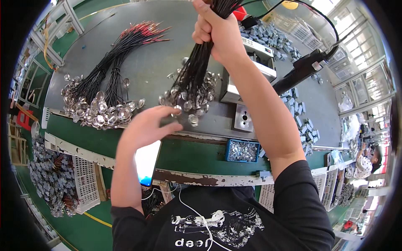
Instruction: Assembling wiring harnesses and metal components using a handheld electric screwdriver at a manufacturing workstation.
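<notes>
My right hand [215, 31] is closed round a thick bundle of black wires [196, 69], held upright over the grey table. Round silvery metal cups [188, 100] hang in a cluster from the bundle's lower end, close to the tabletop. My left hand [146, 125], slightly blurred, is open beside that cluster, thumb and fingers apart; its fingertips are near the lowest cups, and whether they touch cannot be told. Further left lie more black wire bundles [104, 67] with red-tipped ends pointing away and metal cups [100, 109] piled at the near end.
A benchtop machine [251, 62] and a metal block with holes [243, 119] stand right of the bundle. A black cylindrical tool [297, 72] slants beyond my right forearm. Many small grey parts [268, 37] are scattered there. A blue tray [228, 151] of small metal pieces and a lit phone [147, 161] are nearer.
</notes>
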Motion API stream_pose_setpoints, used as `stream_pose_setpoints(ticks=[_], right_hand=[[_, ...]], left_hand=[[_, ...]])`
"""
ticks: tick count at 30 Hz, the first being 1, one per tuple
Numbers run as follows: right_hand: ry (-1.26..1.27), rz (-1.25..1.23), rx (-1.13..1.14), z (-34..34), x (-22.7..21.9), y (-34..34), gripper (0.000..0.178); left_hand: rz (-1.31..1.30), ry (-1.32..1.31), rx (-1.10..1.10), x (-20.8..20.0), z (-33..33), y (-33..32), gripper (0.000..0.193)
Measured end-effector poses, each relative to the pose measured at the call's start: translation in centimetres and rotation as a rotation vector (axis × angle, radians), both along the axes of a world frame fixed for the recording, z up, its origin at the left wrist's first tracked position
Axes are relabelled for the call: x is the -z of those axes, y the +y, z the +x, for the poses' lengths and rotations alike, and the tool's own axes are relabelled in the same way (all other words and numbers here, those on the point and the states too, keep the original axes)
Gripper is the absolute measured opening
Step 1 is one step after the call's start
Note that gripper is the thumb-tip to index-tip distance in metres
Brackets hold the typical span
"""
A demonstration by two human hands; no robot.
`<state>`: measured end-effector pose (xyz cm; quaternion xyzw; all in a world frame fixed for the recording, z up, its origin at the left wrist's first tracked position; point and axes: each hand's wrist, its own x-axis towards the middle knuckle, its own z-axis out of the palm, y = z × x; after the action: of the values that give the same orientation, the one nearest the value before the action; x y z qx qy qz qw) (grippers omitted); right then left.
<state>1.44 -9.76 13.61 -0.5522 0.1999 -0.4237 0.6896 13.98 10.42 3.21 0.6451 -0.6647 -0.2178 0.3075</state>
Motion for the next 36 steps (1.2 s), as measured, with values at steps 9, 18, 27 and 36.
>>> stream_pose_setpoints(ticks=[9,18,27,36], right_hand=[[-0.364,-0.052,-0.672,-3.2,-1.0,0.7,0.025],[-0.273,-0.133,-0.622,-4.7,-3.7,1.6,0.035],[-0.348,-0.172,-0.859,-6.2,-4.9,1.2,0.036],[-0.442,-0.071,-0.675,-6.0,-5.9,1.0,0.038]], left_hand=[[-0.372,-0.081,-0.237,-2.7,1.8,-1.3,0.028],[-0.090,0.315,-0.178,-1.9,0.4,-0.7,0.029],[-0.446,-0.075,-0.143,-4.3,0.7,-0.3,0.013],[0.099,0.790,-0.133,3.6,0.8,0.1,0.023]])
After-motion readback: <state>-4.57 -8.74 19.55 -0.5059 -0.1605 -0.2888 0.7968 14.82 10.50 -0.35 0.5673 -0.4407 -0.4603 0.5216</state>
